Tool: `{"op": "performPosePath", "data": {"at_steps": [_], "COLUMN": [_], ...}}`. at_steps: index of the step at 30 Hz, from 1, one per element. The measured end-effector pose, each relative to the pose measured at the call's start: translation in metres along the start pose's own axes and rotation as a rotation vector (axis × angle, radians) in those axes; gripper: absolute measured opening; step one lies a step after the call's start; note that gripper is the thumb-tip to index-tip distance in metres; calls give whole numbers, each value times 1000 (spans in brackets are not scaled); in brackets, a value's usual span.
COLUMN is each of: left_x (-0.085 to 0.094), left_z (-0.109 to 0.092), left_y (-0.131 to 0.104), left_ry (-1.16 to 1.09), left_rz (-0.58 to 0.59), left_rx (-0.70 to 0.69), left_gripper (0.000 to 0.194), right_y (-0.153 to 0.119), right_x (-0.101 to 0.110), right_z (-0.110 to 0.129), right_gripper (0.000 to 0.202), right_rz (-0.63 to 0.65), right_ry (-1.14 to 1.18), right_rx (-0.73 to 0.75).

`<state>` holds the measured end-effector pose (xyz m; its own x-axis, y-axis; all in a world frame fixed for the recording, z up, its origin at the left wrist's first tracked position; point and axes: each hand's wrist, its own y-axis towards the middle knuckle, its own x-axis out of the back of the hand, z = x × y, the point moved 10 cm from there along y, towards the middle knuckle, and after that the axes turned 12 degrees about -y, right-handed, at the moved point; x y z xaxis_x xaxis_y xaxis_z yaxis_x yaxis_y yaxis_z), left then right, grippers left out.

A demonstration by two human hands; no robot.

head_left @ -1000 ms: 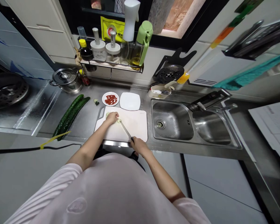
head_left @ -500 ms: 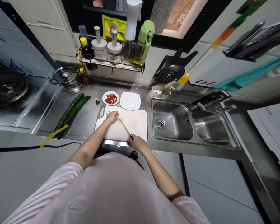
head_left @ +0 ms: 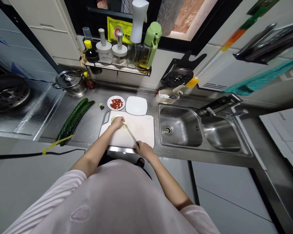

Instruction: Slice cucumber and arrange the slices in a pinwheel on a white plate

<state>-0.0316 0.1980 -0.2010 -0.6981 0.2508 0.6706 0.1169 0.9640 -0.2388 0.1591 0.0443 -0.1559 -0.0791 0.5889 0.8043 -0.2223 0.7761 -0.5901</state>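
My right hand [head_left: 144, 150] is wrapped round the black handle of a knife [head_left: 131, 134], whose blade points up and left over the white cutting board [head_left: 141, 130]. At the blade's tip lies a thin green-rimmed slice [head_left: 125, 126]. My left hand [head_left: 117, 123] is closed at the board's left part, close to the tip; what its fingers hold, if anything, is hidden. More pale green slices [head_left: 112, 119] show just behind that hand. Behind the board stand a small plate of chopped red pieces [head_left: 116, 103] and a bare white plate [head_left: 136, 105].
Two long cucumbers [head_left: 78, 118] lie left of the board, with small green scraps [head_left: 101, 106] near them. A lidded steel pot [head_left: 70, 83] stands at the back left. The double sink [head_left: 180, 130] is on the right. A bottle rack [head_left: 118, 67] hangs above the counter.
The view has shifted very slightly, and the yellow strap at the left hangs a little lower. My hands and the knife look nearly unmoved.
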Motion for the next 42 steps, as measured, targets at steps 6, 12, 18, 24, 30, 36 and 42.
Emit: {"op": "performPosePath", "data": {"at_steps": [6, 12, 18, 24, 30, 36, 42], "left_x": [1, 2, 2, 0, 1, -4, -10], "left_z": [0, -2, -3, -3, -6, -23, -30], "left_y": [0, -2, -2, -4, -10, -31, -42], "left_ry": [-8, -8, -6, 21, 48, 130, 164], "left_rz": [-10, -2, -8, -23, -43, -103, -111], "left_rx": [-20, 8, 4, 8, 38, -50, -80], "left_gripper": [18, 18, 19, 21, 22, 25, 22], "right_y": [-8, -13, -18, -24, -29, -30, -32], "right_x": [-1, -5, -7, -6, -9, -16, -27], "right_z": [-2, -6, -8, -9, -12, -14, -22], "right_gripper": [34, 35, 36, 33, 31, 33, 36], "right_rz": [6, 33, 29, 29, 38, 18, -86], "right_ry": [9, 19, 44, 59, 67, 44, 133], "right_rx": [-2, -24, -12, -12, -29, -52, -47]}}
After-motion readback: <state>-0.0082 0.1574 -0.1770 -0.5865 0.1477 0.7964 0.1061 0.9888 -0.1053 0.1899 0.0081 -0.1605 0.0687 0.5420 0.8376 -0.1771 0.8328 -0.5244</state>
